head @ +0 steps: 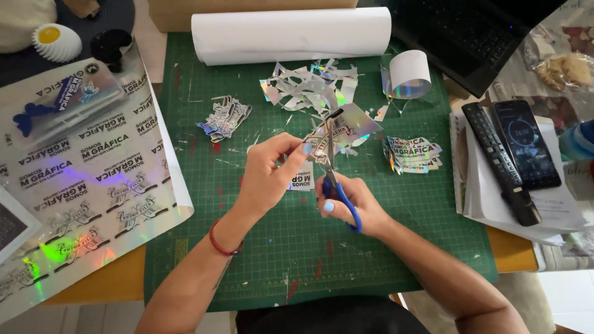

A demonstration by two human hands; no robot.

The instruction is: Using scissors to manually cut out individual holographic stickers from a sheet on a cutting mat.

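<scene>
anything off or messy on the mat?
Only offcuts: shiny holographic scraps lie loose on the green cutting mat below the white roll, beyond the scissors. Nothing looks spilled or damaged.

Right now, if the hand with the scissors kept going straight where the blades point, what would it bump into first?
The right hand points its scissors away from the person; past the sticker piece being cut, they'd probably meet the pile of shiny scraps, though depth is unclear.

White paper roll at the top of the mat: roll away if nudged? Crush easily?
The white paper roll lies on its side on the cutting mat, so it would probably roll. It looks hollow and loosely wound, likely light and easily dented.
</scene>
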